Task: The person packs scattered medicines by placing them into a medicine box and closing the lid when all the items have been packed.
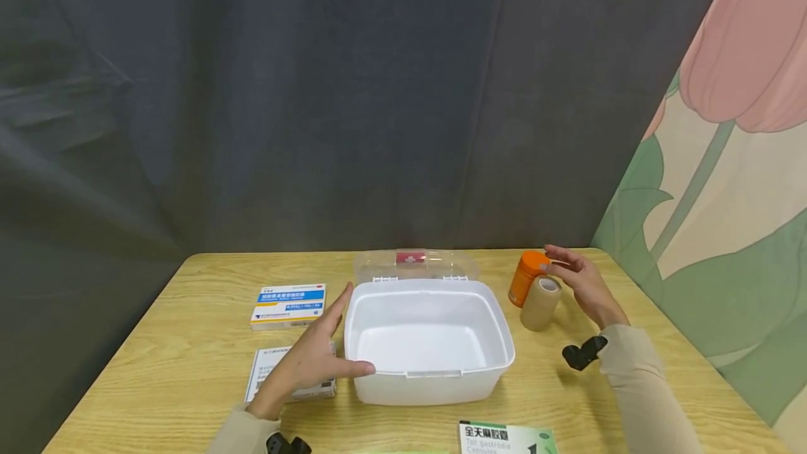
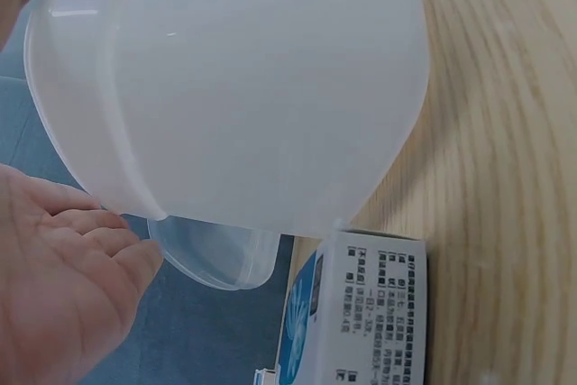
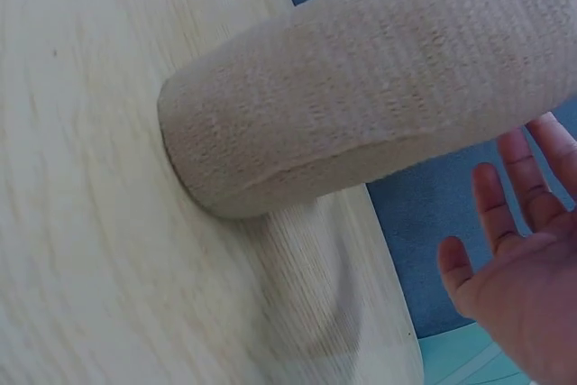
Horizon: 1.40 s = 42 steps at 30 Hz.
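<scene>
A white plastic box stands uncovered on the table, its clear lid with a red cross label hanging back behind it. My left hand is at the box's left side, thumb over the front left corner of the rim and fingers extended along the wall. At the right, a tan elastic bandage roll stands upright in front of an orange bottle. My right hand is beside and above these two, fingers loosely bent. In the right wrist view, those fingers are near the roll's upper end, gripping nothing.
To the left lie a blue and white medicine box and another white medicine box, partly behind my left hand. A green and white capsule box is at the front. A dark curtain hangs behind the table.
</scene>
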### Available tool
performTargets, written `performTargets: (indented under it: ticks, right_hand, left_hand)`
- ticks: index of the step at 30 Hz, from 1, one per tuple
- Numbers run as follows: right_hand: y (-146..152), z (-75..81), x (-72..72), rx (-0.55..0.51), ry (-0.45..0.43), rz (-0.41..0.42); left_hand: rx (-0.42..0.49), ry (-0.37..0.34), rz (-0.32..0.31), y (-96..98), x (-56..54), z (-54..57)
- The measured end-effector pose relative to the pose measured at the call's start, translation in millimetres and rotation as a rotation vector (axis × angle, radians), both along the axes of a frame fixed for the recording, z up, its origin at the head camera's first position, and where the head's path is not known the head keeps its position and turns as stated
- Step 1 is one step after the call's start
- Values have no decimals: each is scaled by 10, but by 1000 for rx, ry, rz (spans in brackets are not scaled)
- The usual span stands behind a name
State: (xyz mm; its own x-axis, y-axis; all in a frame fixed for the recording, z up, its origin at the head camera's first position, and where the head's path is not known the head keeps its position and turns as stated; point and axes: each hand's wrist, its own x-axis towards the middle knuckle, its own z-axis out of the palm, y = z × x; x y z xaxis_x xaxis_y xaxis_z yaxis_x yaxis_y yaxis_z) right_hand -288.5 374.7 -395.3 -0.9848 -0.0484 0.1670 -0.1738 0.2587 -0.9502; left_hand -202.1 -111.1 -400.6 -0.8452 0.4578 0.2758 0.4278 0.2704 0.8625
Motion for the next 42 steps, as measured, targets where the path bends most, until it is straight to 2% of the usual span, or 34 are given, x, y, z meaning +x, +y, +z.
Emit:
performTargets:
  ticks: [9, 18, 22, 30, 42]
  right_hand:
    - [-28, -17, -47, 79, -85, -1]
    - [-70, -24, -77, 79, -129, -25]
    - [-79, -17, -84, 91, -123, -49]
    - [-86, -6, -70, 183, -84, -110]
    - [-117, 48, -79, 176, -72, -190]
  left_hand:
    - [-20, 18, -6, 0, 4, 1]
    - [-17, 2, -2, 4, 19, 11]
    - [-11, -2, -6, 3, 21, 19]
    - [-19, 5, 1, 7, 24, 19]
    - [-5, 2, -7, 14, 29, 22]
